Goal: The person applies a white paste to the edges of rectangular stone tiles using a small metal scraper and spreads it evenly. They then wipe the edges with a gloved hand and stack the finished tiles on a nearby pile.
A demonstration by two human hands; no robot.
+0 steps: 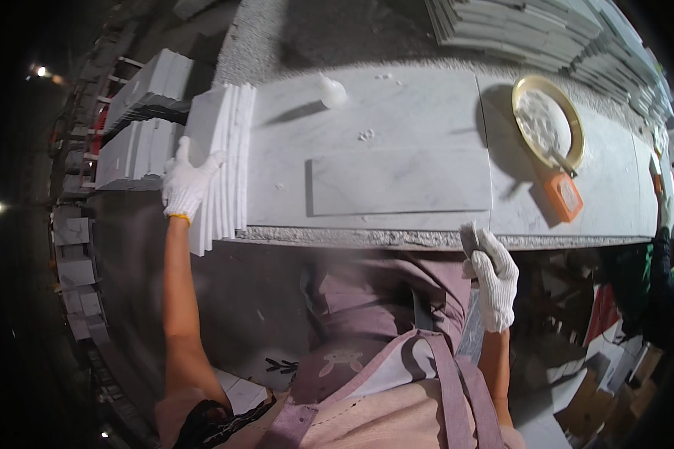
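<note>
In a white knitted glove with a yellow cuff, my left hand (191, 179) rests with spread fingers against a row of white marble tiles (221, 120) leaning on edge at the bench's left end. My right hand (496, 280), also gloved, is closed on a small grey flat piece (469, 236), held just off the bench's front edge; its exact kind cannot be made out. Between the hands, a single rectangular grey-white marble tile (401, 182) lies flat on the slab-topped bench (284, 202).
A small white bottle (333, 93) and white crumbs (366, 135) are behind the flat tile. Rightward sit a cream basin (578, 127) of white paste, a handled tool (562, 162) and an orange block (564, 198). Tile stacks (532, 34) rise behind; a co-worker's arm (663, 239) shows far right.
</note>
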